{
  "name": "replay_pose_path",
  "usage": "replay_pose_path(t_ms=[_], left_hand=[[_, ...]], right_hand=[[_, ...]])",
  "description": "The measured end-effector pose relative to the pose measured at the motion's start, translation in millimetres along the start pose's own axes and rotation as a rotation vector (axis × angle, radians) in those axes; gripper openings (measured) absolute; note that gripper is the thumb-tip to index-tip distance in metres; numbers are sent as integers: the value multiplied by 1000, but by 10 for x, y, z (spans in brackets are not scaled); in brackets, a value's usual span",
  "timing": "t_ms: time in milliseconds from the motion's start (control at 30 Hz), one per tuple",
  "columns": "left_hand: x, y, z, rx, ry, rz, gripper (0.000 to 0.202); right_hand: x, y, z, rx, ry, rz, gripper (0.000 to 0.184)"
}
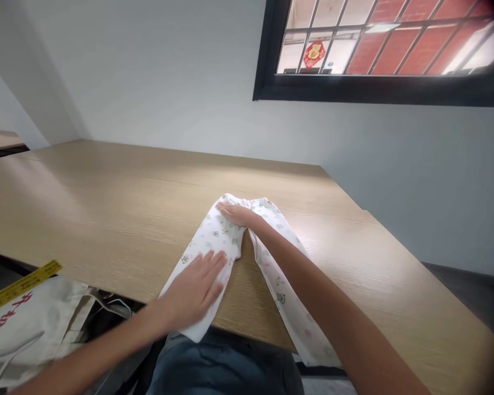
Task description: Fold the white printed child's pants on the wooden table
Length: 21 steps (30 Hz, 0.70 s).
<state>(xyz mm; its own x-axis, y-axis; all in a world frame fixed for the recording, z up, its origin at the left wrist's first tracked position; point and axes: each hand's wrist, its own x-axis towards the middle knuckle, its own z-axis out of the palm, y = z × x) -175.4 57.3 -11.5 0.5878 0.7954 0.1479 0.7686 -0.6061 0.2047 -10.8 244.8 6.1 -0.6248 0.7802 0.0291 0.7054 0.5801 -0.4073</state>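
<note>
A small pair of white printed trousers lies spread on the wooden table, waistband away from me and both legs reaching over the near edge. My left hand rests flat on the left leg, fingers stretched out. My right hand lies flat near the waistband, fingers extended to the left, with its forearm crossing over the right leg.
A white cloth bag with red lettering and a yellow measuring tape sit at the lower left below the table edge. A grey wall stands behind the table, with a dark-framed window at the upper right.
</note>
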Motion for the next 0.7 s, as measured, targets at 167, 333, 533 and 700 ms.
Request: replay_pose_path(t_ms=[167,333,533,700], left_hand=[[-804,372,46,346,322,142,49],[-411,628,-28,186,400,-57,26],[405,1511,338,-201,374,230,14],[658,1953,694,-134,399,328,20]], right_hand=[[135,82,44,-38,61,72,37],[61,87,-153,-18,115,144,25],[-467,394,-553,-31,285,445,19],[-929,588,-586,85,191,666,24]])
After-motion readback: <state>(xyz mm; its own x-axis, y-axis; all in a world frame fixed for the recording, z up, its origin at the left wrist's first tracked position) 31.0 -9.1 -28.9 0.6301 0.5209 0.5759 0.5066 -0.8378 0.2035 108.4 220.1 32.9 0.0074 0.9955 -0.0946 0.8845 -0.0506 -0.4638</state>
